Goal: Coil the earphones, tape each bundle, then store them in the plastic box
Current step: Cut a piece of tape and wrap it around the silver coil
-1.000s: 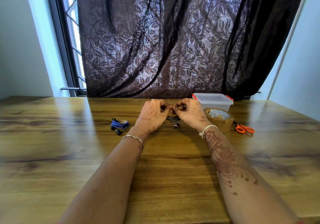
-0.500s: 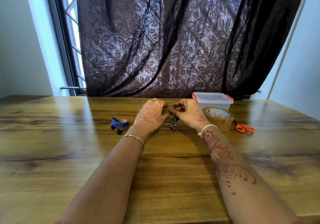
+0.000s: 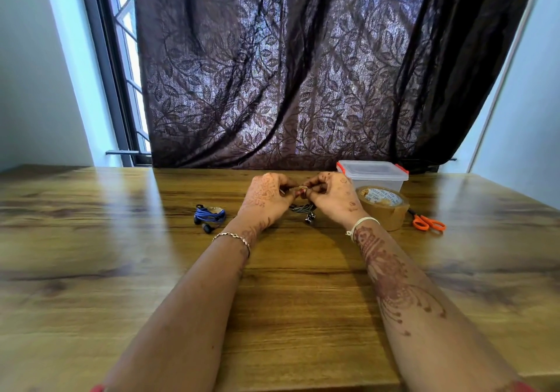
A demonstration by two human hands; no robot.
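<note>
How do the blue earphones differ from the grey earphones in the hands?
The blue earphones lie untouched on the table; the grey earphones hang between the left hand and the right hand. The blue earphones already carry a tape band; the grey earphones seem mid-taping. Both are coiled.

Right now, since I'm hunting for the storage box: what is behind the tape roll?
The plastic box, lid on, stands behind the tape roll. The roll covers its lower front edge, and its contents cannot be made out.
</note>
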